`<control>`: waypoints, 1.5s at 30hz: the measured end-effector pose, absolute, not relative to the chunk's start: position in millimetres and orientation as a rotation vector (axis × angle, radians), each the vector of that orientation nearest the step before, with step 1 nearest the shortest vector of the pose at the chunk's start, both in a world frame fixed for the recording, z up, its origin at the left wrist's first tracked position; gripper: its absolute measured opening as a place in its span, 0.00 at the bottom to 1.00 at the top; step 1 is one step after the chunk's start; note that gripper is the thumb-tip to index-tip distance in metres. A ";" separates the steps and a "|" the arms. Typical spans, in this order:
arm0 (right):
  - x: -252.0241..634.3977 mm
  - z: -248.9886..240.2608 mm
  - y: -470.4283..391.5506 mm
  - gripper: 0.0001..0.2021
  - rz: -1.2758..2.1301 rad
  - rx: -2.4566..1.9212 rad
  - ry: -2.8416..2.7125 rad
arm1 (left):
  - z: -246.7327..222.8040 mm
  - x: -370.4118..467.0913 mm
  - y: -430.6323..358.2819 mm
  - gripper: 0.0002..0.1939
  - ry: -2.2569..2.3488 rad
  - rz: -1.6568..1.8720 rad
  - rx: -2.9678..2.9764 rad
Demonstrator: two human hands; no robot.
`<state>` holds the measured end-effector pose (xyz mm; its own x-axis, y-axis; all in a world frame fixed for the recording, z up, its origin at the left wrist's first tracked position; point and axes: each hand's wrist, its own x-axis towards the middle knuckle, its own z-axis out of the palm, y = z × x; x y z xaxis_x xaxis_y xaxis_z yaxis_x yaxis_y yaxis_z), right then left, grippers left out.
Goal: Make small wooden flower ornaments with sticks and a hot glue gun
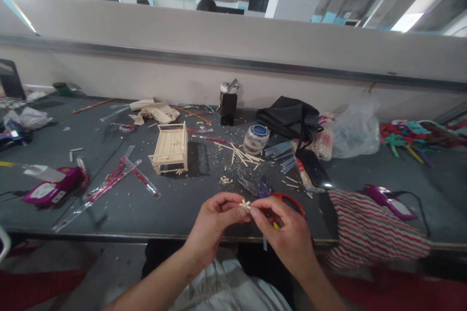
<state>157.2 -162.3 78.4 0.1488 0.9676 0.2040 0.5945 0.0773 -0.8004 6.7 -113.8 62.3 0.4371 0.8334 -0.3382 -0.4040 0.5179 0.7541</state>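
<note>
A small flower-shaped piece made of short pale wooden bits (245, 203) is pinched between the fingertips of both hands, close to the table's front edge. My left hand (215, 218) is closed on its left side. My right hand (286, 228) grips it from the right, thumb and index finger together. Under the right hand shows a bit of yellow and a thin translucent strip (264, 243); what they belong to is hidden. Just beyond the hands lie red-handled scissors (294, 202) and cutters with blue handles (263, 186). A little pile of cut wooden bits (225, 181) sits nearby.
A miniature stick-built bed (170, 146) stands left of centre. Behind the hands are loose wooden sticks (241, 156), a blue-lidded jar (256, 140), translucent sticks (282, 150) and a phone (314, 169). Purple corded devices lie left (54, 187) and right (388, 201), beside a striped cloth (372, 226).
</note>
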 end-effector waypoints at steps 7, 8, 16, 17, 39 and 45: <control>170.0 80.8 -158.1 0.07 0.734 -1.618 -1.527 | 64.3 -0.8 -112.6 0.12 0.737 0.746 0.701; 172.0 82.6 -157.4 0.07 0.751 -1.613 -1.555 | 64.4 -2.3 -111.5 0.11 0.726 0.738 0.712; 179.7 99.6 -152.0 0.06 0.819 -1.521 -1.807 | 64.0 -7.3 -102.5 0.06 0.645 0.617 0.894; 179.7 100.3 -151.4 0.06 0.833 -1.514 -1.816 | 64.3 -7.5 -102.0 0.06 0.639 0.614 0.889; 259.7 -12.0 -175.0 0.22 -0.199 -1.967 -2.073 | 54.9 -12.7 -97.8 0.10 0.771 0.895 0.562; 249.9 -4.9 -157.0 0.25 -0.003 -1.996 -2.135 | 49.8 -11.1 -95.1 0.08 0.720 0.904 0.508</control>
